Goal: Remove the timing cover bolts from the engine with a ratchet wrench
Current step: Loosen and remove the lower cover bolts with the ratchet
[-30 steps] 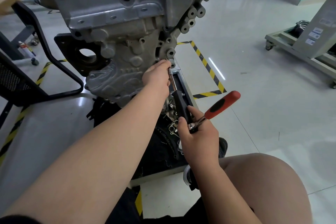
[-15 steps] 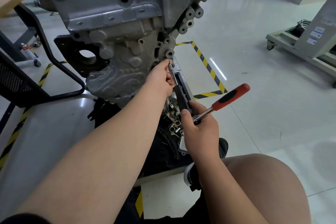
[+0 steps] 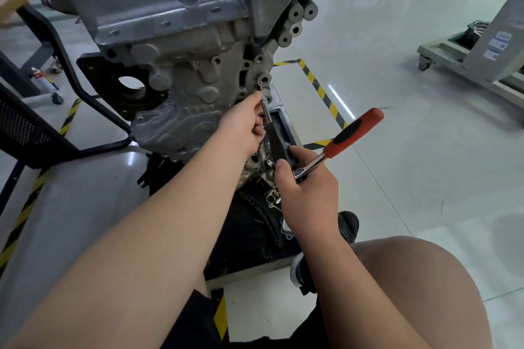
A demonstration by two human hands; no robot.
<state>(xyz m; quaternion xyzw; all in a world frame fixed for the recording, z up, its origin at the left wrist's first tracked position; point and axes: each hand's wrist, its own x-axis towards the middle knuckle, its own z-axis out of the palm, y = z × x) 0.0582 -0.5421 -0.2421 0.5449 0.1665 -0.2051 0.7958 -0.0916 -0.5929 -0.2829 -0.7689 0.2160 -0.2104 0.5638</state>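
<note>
A grey engine (image 3: 175, 37) hangs on a stand, its ribbed timing cover (image 3: 184, 119) facing me. My left hand (image 3: 243, 127) pinches the steel extension shaft (image 3: 265, 110) near its tip, which meets the cover's right edge at a bolt boss. My right hand (image 3: 306, 193) grips the head of the ratchet wrench (image 3: 340, 142) together with the black grip of the extension. The red and black handle sticks out to the upper right. The bolt itself is hidden by the socket.
A black stand frame (image 3: 71, 65) and mesh panel (image 3: 19, 133) stand at left. Loose engine parts (image 3: 269, 201) lie in a tray below the engine. Yellow-black floor tape (image 3: 320, 91) runs at right, and a wheeled cart (image 3: 467, 59) is at far right. My bare knee (image 3: 425, 278) is at lower right.
The ratchet handle has swung upward and to the right. My left hand stayed on the extension shaft at the cover's edge.
</note>
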